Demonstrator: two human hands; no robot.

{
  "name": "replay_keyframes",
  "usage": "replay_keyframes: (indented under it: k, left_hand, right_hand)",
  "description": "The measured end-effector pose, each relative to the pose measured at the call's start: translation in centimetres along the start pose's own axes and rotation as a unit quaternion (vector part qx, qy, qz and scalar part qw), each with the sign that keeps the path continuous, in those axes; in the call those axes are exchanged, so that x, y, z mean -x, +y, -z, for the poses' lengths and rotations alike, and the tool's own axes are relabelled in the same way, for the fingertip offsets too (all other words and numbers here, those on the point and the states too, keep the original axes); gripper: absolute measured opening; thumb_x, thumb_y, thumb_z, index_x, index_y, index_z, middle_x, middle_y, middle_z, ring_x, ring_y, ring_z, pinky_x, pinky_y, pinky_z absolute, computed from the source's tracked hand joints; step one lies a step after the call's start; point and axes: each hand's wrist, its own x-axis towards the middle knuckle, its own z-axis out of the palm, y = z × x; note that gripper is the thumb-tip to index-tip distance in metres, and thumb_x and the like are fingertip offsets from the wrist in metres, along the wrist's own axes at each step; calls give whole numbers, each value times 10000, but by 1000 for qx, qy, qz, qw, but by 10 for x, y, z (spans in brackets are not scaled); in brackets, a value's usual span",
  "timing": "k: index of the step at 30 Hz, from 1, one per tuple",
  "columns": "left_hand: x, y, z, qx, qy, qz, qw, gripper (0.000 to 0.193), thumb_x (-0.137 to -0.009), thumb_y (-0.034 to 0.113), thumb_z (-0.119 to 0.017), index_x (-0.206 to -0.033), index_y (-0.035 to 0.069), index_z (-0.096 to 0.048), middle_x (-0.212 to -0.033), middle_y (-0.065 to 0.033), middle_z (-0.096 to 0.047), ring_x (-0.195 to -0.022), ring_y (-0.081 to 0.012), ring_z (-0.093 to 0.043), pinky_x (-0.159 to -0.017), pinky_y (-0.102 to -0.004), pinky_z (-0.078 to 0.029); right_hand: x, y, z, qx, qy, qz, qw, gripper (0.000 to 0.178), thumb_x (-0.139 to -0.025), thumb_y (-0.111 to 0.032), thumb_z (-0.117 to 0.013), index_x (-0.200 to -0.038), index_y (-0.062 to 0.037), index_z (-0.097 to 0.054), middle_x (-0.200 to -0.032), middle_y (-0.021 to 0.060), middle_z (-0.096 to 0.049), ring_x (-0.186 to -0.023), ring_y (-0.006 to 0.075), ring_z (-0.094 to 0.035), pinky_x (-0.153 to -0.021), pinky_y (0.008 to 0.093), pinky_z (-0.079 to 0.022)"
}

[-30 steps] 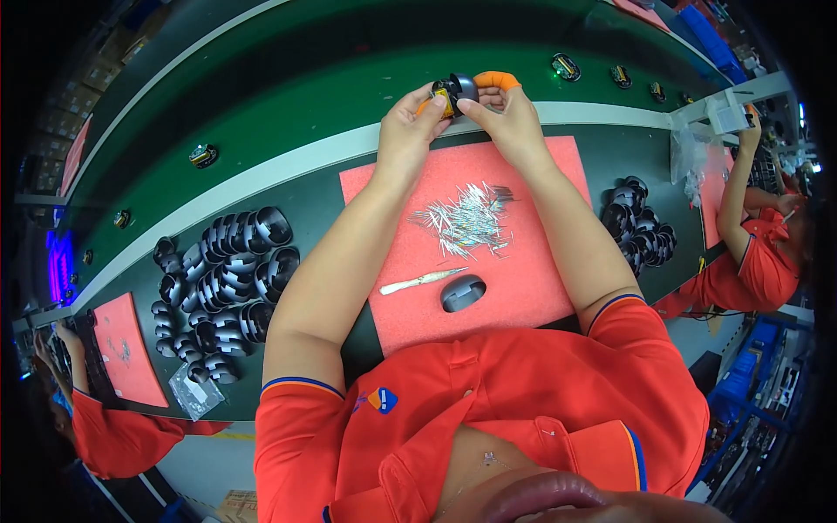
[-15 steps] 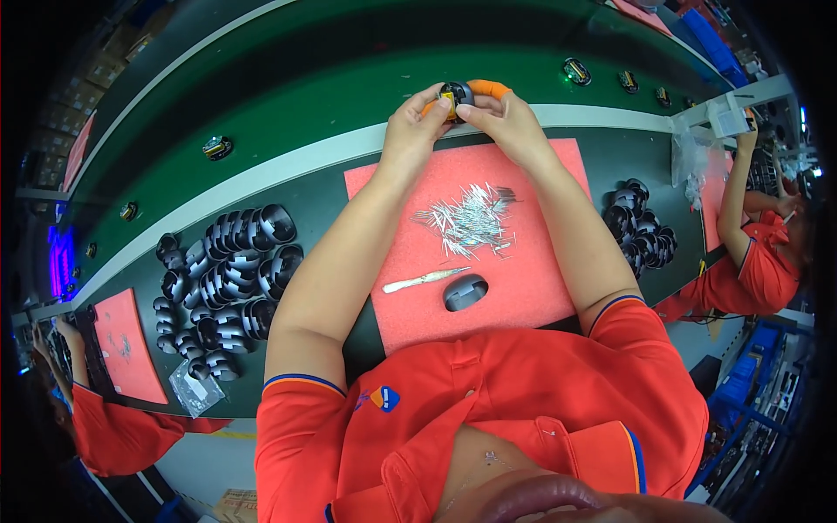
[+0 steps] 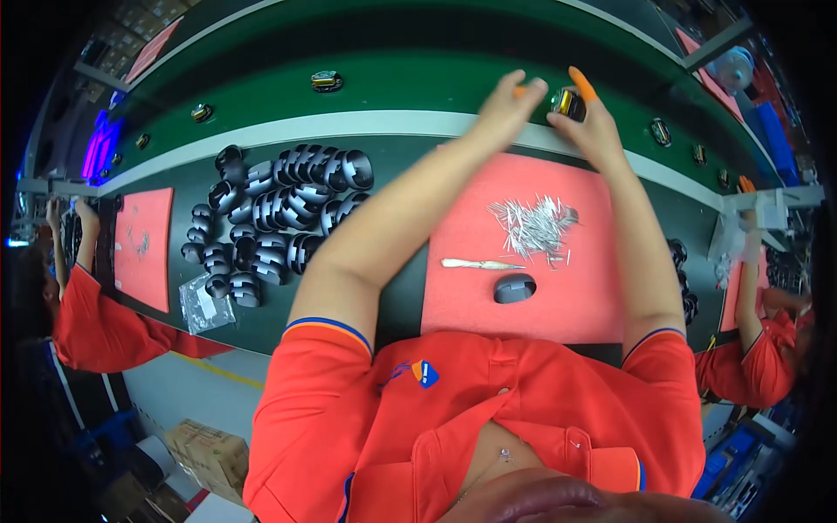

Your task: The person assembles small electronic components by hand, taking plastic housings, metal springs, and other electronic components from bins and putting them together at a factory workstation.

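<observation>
A small black rounded housing (image 3: pixel 568 104) with a yellow part inside is at the green surface beyond the bench's pale edge. My right hand (image 3: pixel 597 129) grips it between the thumb and the fingers; one finger wears an orange cot. My left hand (image 3: pixel 510 112) is just left of it and apart from it, with bent fingers and nothing visible in them. Nearer me, a pink foam mat (image 3: pixel 471 314) carries a pile of thin silvery pins (image 3: pixel 534 227). A pale-handled pointed tool (image 3: pixel 479 263) and a curved black shell (image 3: pixel 514 288) also lie there.
Rows of curved black shells (image 3: pixel 292 205) stand left of the mat, beside a clear plastic bag (image 3: pixel 207 303). More shells (image 3: pixel 684 283) sit right of my right arm. Similar units (image 3: pixel 327 81) dot the green surface. Co-workers in red shirts (image 3: pixel 118 327) sit on both sides.
My hands have separated: the left has let go of the housing, while the right holds it farther out over the green surface. The whole view has swung, shifting the bench rightward.
</observation>
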Motion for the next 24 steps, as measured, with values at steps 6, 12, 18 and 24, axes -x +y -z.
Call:
replay_keyframes:
  k: [6,12,18,24]
  left_hand:
    - [-44,66,108,-531,-48,-185,826,595,-750,137,-560,-1328,29,-469,-1285,-225,-528,-1202,-353,-507,-1009,-410,-415]
    - [-67,47,300,-723,-198,7,662,580,-755,-2,-500,-1333,20,-466,-1335,-247,-474,-1290,-351,-411,-1095,-382,-306]
    - [-71,65,265,-544,-57,2,837,290,-880,134,-624,-1117,-33,-607,-881,-86,-651,-701,-131,-598,-639,-255,-479]
    - [-47,78,126,12,11,35,999,392,-925,225,-605,-1218,-29,-553,-1092,-89,-609,-995,-124,-555,-877,-254,-419]
  right_hand:
    - [-23,77,27,102,12,-66,993,759,-738,-303,-747,-1385,-126,-390,-1121,193,-620,-1027,324,-608,-868,375,-475]
    - [-23,66,20,110,6,-26,994,760,-749,-316,-725,-1390,-98,-380,-1232,211,-546,-1115,337,-550,-928,381,-454]
    - [72,63,116,98,60,-104,988,635,-821,-306,-665,-1379,-125,-421,-1176,163,-594,-1059,290,-591,-916,370,-468]
    - [179,130,205,19,-8,-251,968,503,-872,-375,-617,-1237,-33,-569,-1188,117,-609,-1121,199,-560,-987,303,-398]
